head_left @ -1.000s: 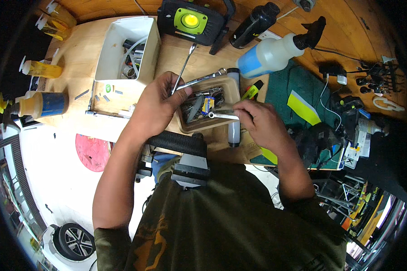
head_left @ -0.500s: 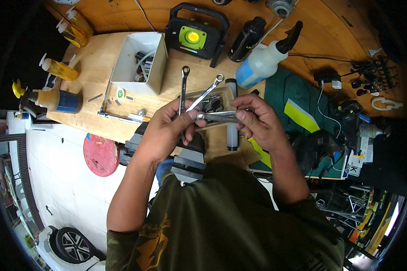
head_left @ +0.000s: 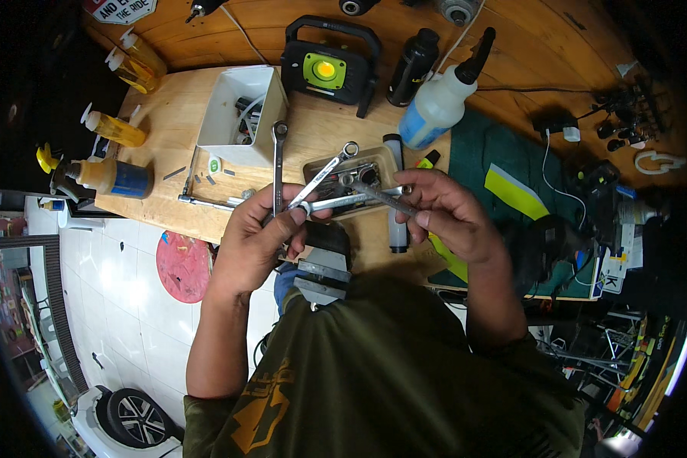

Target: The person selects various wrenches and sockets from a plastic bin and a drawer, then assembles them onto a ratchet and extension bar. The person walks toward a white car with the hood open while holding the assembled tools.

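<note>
In front of my chest, my left hand [head_left: 261, 238] is closed around several ring-ended wrenches that fan out from its fingers. One wrench [head_left: 278, 164] stands nearly upright, a shiny wrench [head_left: 326, 175] slants up to the right, and another wrench [head_left: 343, 201] reaches across toward my other hand. My right hand [head_left: 456, 217] pinches a darker grey wrench [head_left: 387, 198], which crosses over that last one. The far end of the crossing wrench lies by my right index finger; whether the finger touches it I cannot tell. Below the wrenches is a shallow tray [head_left: 317, 165] of small metal parts.
A grey bench vise [head_left: 322, 276] stands close to my body. On the wooden bench [head_left: 168, 114] are a white bin [head_left: 233, 145], a lit work lamp [head_left: 325, 70], a spray bottle [head_left: 433, 114] and a black bottle [head_left: 413, 67]. A green mat [head_left: 485, 145] lies right, amber bottles [head_left: 114, 128] left.
The darker wrench in my right hand has swung, its free end now raised and away from my left hand. My hands are a little farther apart, and the view has shifted slightly.
</note>
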### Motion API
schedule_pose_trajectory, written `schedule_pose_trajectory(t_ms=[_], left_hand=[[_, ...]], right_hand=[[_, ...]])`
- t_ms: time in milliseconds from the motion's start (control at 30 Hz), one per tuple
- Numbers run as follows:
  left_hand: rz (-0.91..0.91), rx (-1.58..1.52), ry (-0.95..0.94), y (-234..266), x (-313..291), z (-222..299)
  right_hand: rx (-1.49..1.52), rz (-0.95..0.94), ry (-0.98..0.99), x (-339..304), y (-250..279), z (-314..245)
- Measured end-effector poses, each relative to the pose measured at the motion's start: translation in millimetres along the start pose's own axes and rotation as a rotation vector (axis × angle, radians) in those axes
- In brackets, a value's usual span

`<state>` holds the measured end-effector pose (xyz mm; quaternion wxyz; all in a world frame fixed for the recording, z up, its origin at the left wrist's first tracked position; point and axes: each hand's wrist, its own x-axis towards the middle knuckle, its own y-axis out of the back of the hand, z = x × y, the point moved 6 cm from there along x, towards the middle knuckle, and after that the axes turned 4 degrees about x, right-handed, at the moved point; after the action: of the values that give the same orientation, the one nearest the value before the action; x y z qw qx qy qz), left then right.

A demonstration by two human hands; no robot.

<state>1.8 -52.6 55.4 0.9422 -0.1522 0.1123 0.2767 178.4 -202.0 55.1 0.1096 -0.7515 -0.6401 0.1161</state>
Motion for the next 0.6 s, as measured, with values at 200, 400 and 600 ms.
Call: schedule_pose_trajectory(t_ms=[200, 400, 600], left_hand=[[0.026, 0.036, -0.01, 0, 2, -2], [0.124, -0.048, -0.022, 9, -2, -6], [0.131, -0.031, -0.064, 13, -6, -6]], right_hand=[[-0.049, 0.026, -0.01, -10, 4, -2], [0.041, 0.028, -0.029, -14, 5, 8], [-0.03, 0.038, 0.018, -15, -2, 7]])
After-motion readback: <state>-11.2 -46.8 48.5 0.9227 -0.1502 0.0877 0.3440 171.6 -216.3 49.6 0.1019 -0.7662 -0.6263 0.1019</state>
